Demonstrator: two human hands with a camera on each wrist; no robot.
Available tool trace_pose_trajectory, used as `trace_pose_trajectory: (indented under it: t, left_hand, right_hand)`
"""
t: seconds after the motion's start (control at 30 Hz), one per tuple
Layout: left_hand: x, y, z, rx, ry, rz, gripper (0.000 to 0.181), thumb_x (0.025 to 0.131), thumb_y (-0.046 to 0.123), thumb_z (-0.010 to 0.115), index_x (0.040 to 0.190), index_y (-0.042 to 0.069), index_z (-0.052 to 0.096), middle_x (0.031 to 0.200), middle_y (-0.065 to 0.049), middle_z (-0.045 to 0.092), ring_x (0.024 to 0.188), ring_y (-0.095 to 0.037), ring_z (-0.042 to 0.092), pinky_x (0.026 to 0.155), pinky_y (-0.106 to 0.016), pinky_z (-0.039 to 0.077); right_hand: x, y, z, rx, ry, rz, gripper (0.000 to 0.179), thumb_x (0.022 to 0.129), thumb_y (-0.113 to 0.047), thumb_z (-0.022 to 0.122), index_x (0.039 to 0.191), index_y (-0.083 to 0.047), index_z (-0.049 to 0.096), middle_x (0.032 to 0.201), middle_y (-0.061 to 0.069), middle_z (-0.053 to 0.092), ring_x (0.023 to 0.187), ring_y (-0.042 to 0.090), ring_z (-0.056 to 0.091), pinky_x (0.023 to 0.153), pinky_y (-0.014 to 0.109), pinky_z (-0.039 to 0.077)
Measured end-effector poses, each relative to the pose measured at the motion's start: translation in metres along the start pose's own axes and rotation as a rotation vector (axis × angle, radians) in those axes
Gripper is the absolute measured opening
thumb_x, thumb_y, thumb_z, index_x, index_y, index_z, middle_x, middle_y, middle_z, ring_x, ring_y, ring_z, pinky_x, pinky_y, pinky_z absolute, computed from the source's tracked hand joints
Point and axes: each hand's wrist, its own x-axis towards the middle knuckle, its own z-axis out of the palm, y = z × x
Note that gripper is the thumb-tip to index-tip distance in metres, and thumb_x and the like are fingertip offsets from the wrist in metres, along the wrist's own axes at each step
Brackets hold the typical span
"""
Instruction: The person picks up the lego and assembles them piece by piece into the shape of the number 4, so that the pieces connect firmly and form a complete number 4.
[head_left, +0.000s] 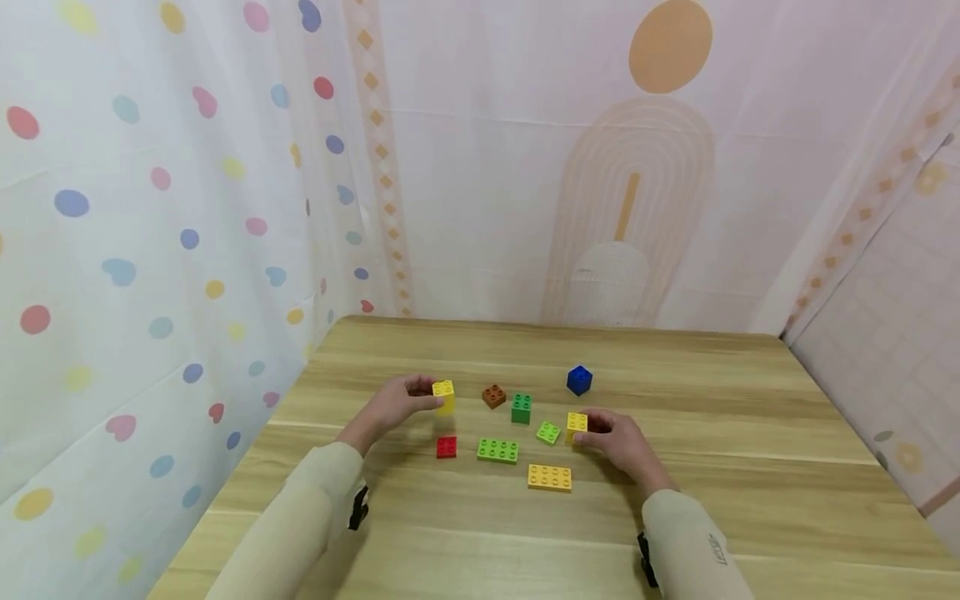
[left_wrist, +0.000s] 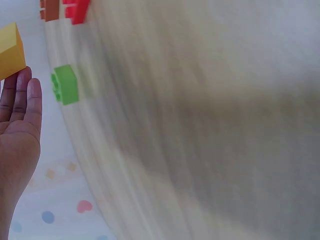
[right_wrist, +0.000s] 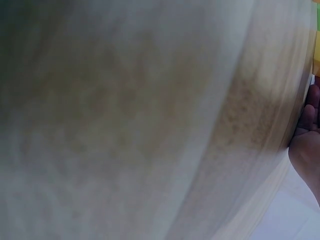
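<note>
- The left hand (head_left: 397, 404) pinches the left yellow brick (head_left: 444, 400) between thumb and fingers, near the brown brick (head_left: 493, 396) and beyond the red brick (head_left: 446, 447). A light hold on the side walls, clear of the studs, serves best.
- The right hand (head_left: 618, 437) pinches the right yellow brick (head_left: 577, 423), thumb on the near side, just beside the small lime brick (head_left: 548, 433). The right wrist view catches only the edge of this grip, so I can't tell whether the brick's base touches the table (head_left: 720, 375).
- Level bricks with studs up are easier to control; a pinch too near one corner could let either twist.
- The green brick (head_left: 521, 409) stands between the hands, with the long lime brick (head_left: 498, 452) nearer the person. Sideways movement calls for enough height to clear both.
- Fingertips low on the walls would steady each brick; wrists well out leave both in sight.
</note>
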Motion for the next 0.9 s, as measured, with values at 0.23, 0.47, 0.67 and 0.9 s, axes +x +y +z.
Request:
trace_pose_trajectory:
  t: [0.23, 0.47, 0.67, 0.9]
  left_hand:
    - [0.008, 0.020, 0.008, -0.012, -0.010, 0.058, 0.039, 0.088, 0.030, 0.077, 0.119, 0.009, 0.065, 0.109, -0.006, 0.065, 0.100, -0.022, 0.059, 0.096, -0.050, 0.046]
    - [0.014, 0.041, 0.017, -0.039, -0.019, 0.080, 0.036, 0.088, 0.028, 0.077, 0.118, 0.010, 0.066, 0.109, -0.006, 0.066, 0.101, -0.023, 0.060, 0.096, -0.053, 0.045]
    - [0.020, 0.063, 0.027, -0.039, -0.034, 0.127, 0.034, 0.089, 0.025, 0.077, 0.116, 0.008, 0.066, 0.109, -0.007, 0.066, 0.100, -0.022, 0.061, 0.096, -0.050, 0.046]
    - [0.031, 0.088, 0.044, -0.027, -0.047, 0.175, 0.032, 0.088, 0.022, 0.077, 0.116, 0.010, 0.067, 0.108, -0.005, 0.067, 0.100, -0.021, 0.061, 0.088, -0.037, 0.051]
  right_hand:
    - [-0.001, -0.001, -0.001, 0.003, -0.004, -0.001, 0.042, 0.090, -0.025, 0.075, 0.129, -0.013, 0.066, 0.124, 0.006, 0.064, 0.111, 0.026, 0.055, 0.101, 0.049, 0.042]
    - [-0.001, -0.003, -0.002, 0.021, -0.008, 0.001, 0.044, 0.088, -0.025, 0.077, 0.128, -0.011, 0.067, 0.124, 0.007, 0.064, 0.112, 0.027, 0.056, 0.101, 0.050, 0.042]
    - [0.000, -0.002, -0.001, 0.023, -0.003, -0.003, 0.041, 0.088, -0.023, 0.077, 0.127, -0.011, 0.068, 0.124, 0.006, 0.065, 0.113, 0.025, 0.056, 0.102, 0.049, 0.042]
    - [0.002, -0.001, -0.002, 0.025, -0.002, 0.007, 0.041, 0.088, -0.023, 0.077, 0.127, -0.011, 0.068, 0.124, 0.006, 0.065, 0.112, 0.024, 0.056, 0.102, 0.049, 0.042]
